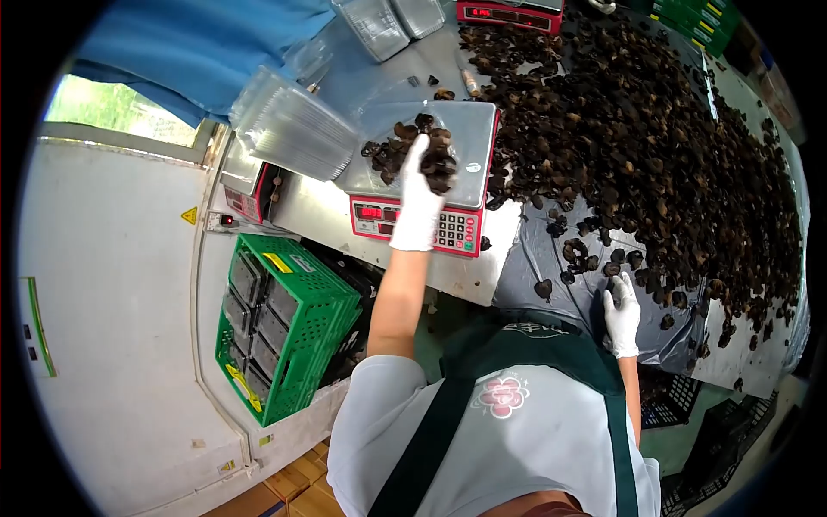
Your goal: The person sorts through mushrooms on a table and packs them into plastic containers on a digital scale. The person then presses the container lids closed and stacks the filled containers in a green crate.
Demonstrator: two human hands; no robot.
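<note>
Over the plate of the red scale (474, 185), my left hand (419, 202), in a white glove, is closed around some dark dried pieces (439, 168). More dark pieces (385, 159) lie beside it in a clear plastic tray on the plate. The scale's red display is lit, but its digits are too blurred to read. My right hand (622, 319), also gloved in white, rests at the near table edge with its fingers apart and nothing in them. It is just below the loose pieces (612, 268) at the edge of a large pile (637, 138).
Stacked clear trays (297, 121) stand left of the scale. A second red scale (508, 15) is at the top, with part of another person's gloved hand (602, 5) beyond it. A green crate (297, 332) holding black containers is at the lower left.
</note>
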